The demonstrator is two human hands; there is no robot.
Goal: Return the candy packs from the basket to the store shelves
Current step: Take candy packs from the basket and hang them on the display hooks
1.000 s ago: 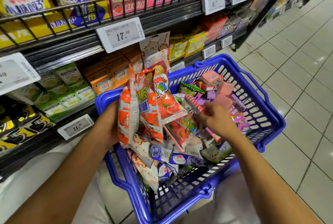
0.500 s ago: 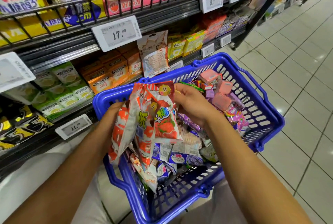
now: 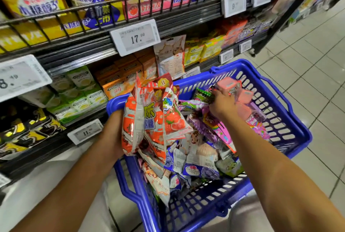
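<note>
A blue shopping basket (image 3: 113,103) sits in front of me, heaped with candy packs. My left hand (image 3: 112,132) grips a bunch of orange-and-red strawberry candy packs (image 3: 149,117), held upright over the basket's left side. My right hand (image 3: 222,106) is down among the packs at the far side of the basket, fingers curled beside a green pack (image 3: 202,95) and pink boxes (image 3: 226,85). Whether it holds one is hidden. Purple-and-white grape packs (image 3: 201,172) lie near me in the basket.
Store shelves run along the left with a 17.99 price tag (image 3: 135,37), orange boxes (image 3: 115,82), green boxes (image 3: 80,89), a beige pack (image 3: 170,56) and yellow boxes (image 3: 203,50). Tiled floor (image 3: 308,63) lies to the right.
My right hand went from the basket to the bunch in my left hand, then moved away to the basket's far side by the pink boxes. The left hand kept its bunch.
</note>
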